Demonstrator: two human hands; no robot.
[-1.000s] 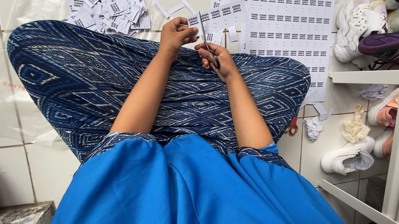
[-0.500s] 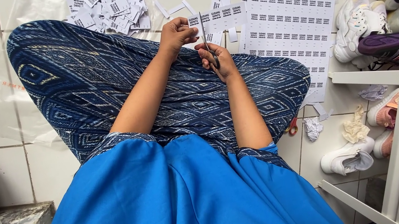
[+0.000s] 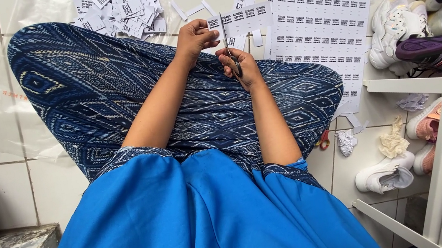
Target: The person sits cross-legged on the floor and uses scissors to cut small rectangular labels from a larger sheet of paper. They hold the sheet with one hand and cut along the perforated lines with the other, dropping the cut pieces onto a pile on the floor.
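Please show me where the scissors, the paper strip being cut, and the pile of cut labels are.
scissors (image 3: 233, 59): head view, on the blades near the pivot, in the right hand (image 3: 242, 66).
paper strip (image 3: 245, 18): head view, middle of the strip, held by the left hand (image 3: 196, 37).
pile of cut labels (image 3: 120, 6): head view, centre of the heap.

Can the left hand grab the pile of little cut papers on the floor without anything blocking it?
Probably yes. The left hand holds a paper strip just past the knee, and the pile of cut labels lies on bare tile beside it, with nothing between. It would likely need to let go of the strip first.
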